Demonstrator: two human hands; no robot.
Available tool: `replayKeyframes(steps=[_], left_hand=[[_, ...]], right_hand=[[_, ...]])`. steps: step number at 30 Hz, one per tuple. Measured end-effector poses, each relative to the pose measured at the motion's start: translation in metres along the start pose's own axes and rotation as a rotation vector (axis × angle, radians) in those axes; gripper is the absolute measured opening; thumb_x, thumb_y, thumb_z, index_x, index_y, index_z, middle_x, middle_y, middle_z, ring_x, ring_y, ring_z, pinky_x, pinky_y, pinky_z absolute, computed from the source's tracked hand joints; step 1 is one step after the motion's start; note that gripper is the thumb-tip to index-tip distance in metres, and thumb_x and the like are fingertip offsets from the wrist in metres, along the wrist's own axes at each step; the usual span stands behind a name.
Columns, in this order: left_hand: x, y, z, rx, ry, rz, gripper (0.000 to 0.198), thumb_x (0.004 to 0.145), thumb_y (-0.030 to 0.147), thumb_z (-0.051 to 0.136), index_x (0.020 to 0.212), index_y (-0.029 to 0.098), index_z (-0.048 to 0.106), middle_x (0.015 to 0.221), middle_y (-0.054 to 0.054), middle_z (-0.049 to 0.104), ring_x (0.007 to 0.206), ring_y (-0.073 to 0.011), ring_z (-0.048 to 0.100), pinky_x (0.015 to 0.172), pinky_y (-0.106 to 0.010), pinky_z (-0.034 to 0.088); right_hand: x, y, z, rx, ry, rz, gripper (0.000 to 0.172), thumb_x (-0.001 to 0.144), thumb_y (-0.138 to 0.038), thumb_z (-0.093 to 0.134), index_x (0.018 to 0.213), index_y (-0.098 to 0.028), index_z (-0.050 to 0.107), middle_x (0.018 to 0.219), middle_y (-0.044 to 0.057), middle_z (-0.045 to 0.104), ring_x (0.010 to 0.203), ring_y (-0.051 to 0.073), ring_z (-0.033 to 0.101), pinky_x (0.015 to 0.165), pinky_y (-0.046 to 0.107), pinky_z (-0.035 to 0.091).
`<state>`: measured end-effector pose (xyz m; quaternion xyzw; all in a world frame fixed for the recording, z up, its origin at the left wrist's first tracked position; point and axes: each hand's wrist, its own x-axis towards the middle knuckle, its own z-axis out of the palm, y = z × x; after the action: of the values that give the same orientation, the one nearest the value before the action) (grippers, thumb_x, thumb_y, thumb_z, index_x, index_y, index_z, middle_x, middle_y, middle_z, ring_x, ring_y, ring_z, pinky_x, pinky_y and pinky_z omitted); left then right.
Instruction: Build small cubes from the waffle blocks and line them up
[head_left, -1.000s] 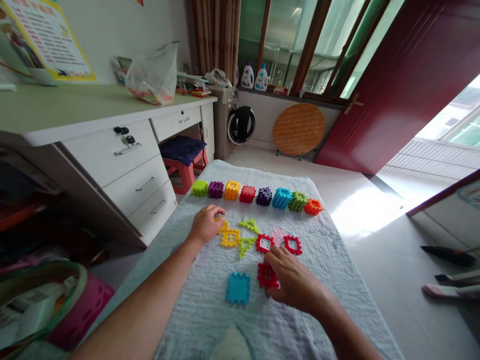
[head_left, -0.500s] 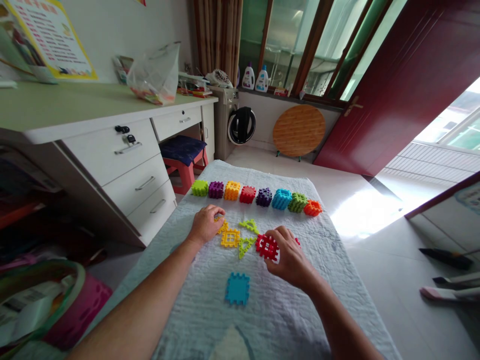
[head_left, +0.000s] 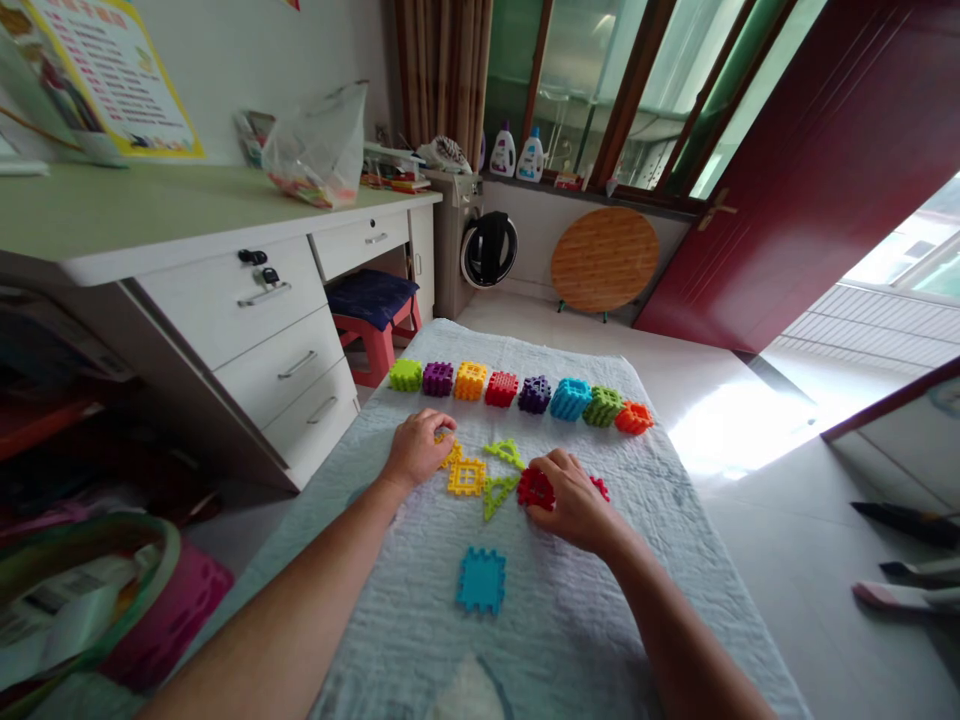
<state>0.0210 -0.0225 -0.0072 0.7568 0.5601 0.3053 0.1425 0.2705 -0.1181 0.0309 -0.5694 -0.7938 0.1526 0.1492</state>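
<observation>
My right hand (head_left: 568, 501) is closed over a red toothed plastic tile (head_left: 535, 488) on the pale blue cloth (head_left: 420, 620); another red tile (head_left: 599, 487) peeks out beside it. My left hand (head_left: 416, 449) rests curled on a yellow tile (head_left: 452, 452), with a yellow square tile (head_left: 466, 475) next to it. Between the hands lie two light-green triangle tiles (head_left: 504, 452). A blue square tile (head_left: 481, 580) lies alone nearer to me. A row of several coloured built cubes (head_left: 520, 392) stands along the cloth's far edge.
A white desk with drawers (head_left: 247, 310) stands to the left, a red stool (head_left: 371, 335) under it. A plastic bag (head_left: 315, 150) lies on the desk. A round wooden board (head_left: 604, 260) leans on the far wall beside a dark red door (head_left: 810, 170). Floor tiles lie to the right.
My right hand picked the red tile up from beside the blue tile and carried it forward to the other red tiles, now pressing it down there. The left hand stayed put.
</observation>
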Motion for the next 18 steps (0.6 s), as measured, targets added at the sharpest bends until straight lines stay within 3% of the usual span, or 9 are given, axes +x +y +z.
replayKeyframes(steps=[4, 8, 14, 18], left_hand=[[0.0, 0.0, 0.0, 0.003, -0.003, 0.006, 0.015, 0.073, 0.022, 0.055, 0.083, 0.019, 0.066, 0.091, -0.004, 0.064, 0.085, -0.0197, 0.059, 0.08, -0.03, 0.046], [0.0, 0.0, 0.0, 0.001, -0.004, 0.01, 0.015, 0.073, 0.022, 0.055, 0.083, 0.02, 0.065, 0.09, -0.004, 0.064, 0.085, -0.0194, 0.059, 0.08, -0.03, 0.046], [0.0, 0.001, -0.001, -0.001, -0.002, 0.008, 0.015, 0.072, 0.023, 0.054, 0.083, 0.021, 0.065, 0.091, -0.003, 0.064, 0.086, -0.0192, 0.059, 0.082, -0.03, 0.046], [0.0, 0.001, -0.001, 0.002, -0.005, 0.002, 0.016, 0.072, 0.022, 0.054, 0.083, 0.021, 0.065, 0.091, -0.003, 0.064, 0.086, -0.0193, 0.059, 0.081, -0.031, 0.047]], right_hand=[[0.0, -0.001, 0.007, 0.014, 0.053, 0.013, 0.053, 0.068, -0.029, 0.067, 0.117, -0.018, 0.05, 0.105, 0.009, 0.052, 0.1, 0.026, 0.046, 0.09, 0.039, 0.038], [0.002, 0.002, 0.006, 0.022, 0.091, -0.002, 0.056, 0.066, -0.023, 0.064, 0.119, -0.016, 0.048, 0.107, 0.01, 0.054, 0.101, 0.026, 0.047, 0.091, 0.039, 0.039], [-0.014, 0.047, -0.036, 0.008, 0.266, 0.086, 0.054, 0.068, -0.024, 0.06, 0.119, -0.019, 0.044, 0.11, 0.009, 0.055, 0.103, 0.025, 0.051, 0.093, 0.043, 0.04], [-0.029, 0.069, -0.054, 0.022, 0.166, 0.091, 0.053, 0.069, -0.023, 0.06, 0.12, -0.02, 0.044, 0.111, 0.01, 0.056, 0.104, 0.024, 0.052, 0.092, 0.042, 0.041]])
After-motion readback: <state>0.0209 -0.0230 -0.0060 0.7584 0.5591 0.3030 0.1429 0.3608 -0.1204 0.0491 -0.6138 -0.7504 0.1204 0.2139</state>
